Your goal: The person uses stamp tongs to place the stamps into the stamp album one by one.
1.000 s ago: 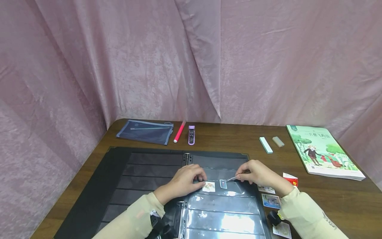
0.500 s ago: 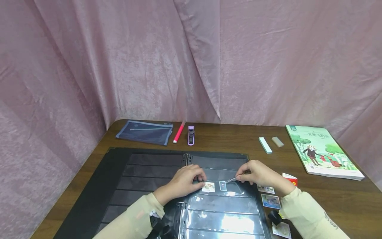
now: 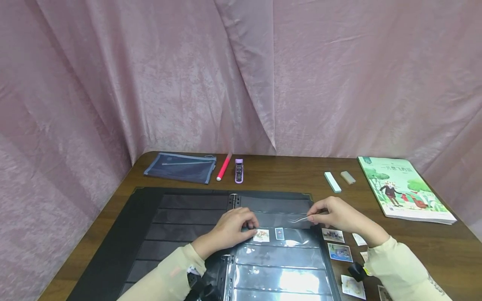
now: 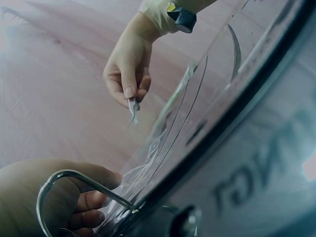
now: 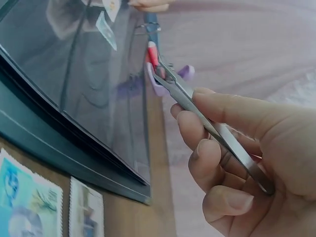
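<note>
My left hand (image 3: 234,225) rests on the right page of a black stamp album (image 3: 280,256), with clear pockets. Its thumb lies at the left edge of a pale stamp (image 3: 261,235), and its other fingers bend loosely over the page. A small blue stamp (image 3: 279,233) sits just right of that one, in the same row. My right hand (image 3: 331,212) holds metal tweezers (image 5: 212,129) between thumb and fingers, over the page's right edge. The tweezers' tips are slightly apart with nothing between them, pointing left, clear of the blue stamp.
Several loose stamps (image 3: 339,252) lie on the table right of the album. Behind it are a blue mesh pouch (image 3: 180,168), a red marker (image 3: 224,167) and a purple-edged item (image 3: 239,171). A white bar (image 3: 332,182), an eraser-like block (image 3: 348,177) and a green book (image 3: 406,190) lie at right.
My right hand has drawn the tweezers away from the blue stamp, up and to the right. The blue stamp stays on the page, and my left hand has kept its place.
</note>
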A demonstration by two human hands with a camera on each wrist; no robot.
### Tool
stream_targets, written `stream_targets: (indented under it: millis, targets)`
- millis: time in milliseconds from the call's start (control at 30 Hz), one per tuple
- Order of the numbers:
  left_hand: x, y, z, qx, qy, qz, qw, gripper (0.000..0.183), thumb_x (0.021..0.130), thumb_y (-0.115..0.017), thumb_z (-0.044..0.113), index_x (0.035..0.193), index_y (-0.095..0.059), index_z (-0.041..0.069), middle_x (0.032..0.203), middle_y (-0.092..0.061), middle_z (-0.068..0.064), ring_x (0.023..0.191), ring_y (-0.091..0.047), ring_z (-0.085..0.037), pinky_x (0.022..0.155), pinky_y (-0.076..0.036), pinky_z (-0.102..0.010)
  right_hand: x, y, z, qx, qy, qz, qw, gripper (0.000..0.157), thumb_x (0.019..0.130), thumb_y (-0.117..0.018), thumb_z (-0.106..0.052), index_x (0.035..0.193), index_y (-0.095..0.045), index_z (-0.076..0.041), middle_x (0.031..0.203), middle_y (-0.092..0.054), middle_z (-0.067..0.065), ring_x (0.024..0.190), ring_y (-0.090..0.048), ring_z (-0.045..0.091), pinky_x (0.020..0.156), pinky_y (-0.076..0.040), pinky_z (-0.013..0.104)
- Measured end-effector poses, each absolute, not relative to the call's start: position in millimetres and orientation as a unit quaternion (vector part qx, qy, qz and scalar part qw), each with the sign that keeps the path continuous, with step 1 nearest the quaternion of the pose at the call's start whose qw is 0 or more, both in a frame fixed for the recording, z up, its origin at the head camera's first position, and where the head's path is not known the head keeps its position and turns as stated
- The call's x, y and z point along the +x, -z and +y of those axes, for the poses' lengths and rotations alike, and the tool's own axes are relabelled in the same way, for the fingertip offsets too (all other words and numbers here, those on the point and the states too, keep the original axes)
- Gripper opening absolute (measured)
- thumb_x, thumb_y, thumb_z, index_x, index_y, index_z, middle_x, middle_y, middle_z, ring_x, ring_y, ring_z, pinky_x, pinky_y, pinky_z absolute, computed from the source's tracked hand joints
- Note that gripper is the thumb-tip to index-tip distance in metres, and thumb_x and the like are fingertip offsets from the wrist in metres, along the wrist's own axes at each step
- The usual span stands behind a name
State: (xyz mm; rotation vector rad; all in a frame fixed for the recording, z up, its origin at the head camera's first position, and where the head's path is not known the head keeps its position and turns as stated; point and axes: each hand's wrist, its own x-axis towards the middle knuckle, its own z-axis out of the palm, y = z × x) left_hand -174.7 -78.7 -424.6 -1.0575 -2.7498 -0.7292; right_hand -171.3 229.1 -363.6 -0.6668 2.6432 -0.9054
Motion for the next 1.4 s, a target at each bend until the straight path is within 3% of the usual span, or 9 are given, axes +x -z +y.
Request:
stream_targets:
  millis: [467,767,1167,1400]
  targets:
    - [-177.2,423.3,-77.1,-0.353,0.234,-0.904,0.057,0.010,0.077,-0.068,0.029,0.084,-0.061,0.027,0.077,-0.054,0.014,0.074,-0.048,0.000,0.070,-0.040,-0.020,-156.3,348.7,261.6,-0.182,0.322,0.924,0.094,0.024,0.084,-0.060,-0.032,0.094,-0.067,-0.011,0.084,-0.068,0.005,0.062,-0.054,0.005,0.053,-0.047,0.023]
    - [-177.8,424.0,-76.3,-0.351,0.235,-0.904,0.062,0.010,0.077,-0.068,0.030,0.083,-0.060,0.027,0.076,-0.053,0.014,0.074,-0.047,0.000,0.069,-0.040,-0.020,-143.5,344.2,283.7,-0.164,0.317,0.933,0.046,0.016,0.084,-0.060,-0.026,0.093,-0.067,-0.014,0.069,-0.060,-0.007,0.055,-0.043,-0.002,0.050,-0.040,0.021]
    - [-176.9,423.5,-76.9,-0.352,0.239,-0.903,0.063,0.010,0.077,-0.069,0.029,0.082,-0.060,0.027,0.076,-0.053,0.014,0.074,-0.047,0.000,0.069,-0.040,-0.020,-126.5,356.3,318.2,-0.132,0.314,0.940,0.013,0.016,0.085,-0.061,-0.022,0.095,-0.066,-0.011,0.068,-0.062,-0.008,0.053,-0.051,0.002,0.049,-0.042,0.022]
    - [-175.7,425.4,-77.6,-0.351,0.242,-0.902,0.060,0.010,0.077,-0.069,0.028,0.082,-0.060,0.027,0.076,-0.053,0.014,0.074,-0.047,0.000,0.068,-0.039,-0.020,-119.5,363.1,340.7,-0.102,0.331,0.938,0.015,0.019,0.086,-0.059,-0.020,0.099,-0.066,-0.008,0.074,-0.065,-0.009,0.062,-0.057,0.001,0.052,-0.047,0.024]
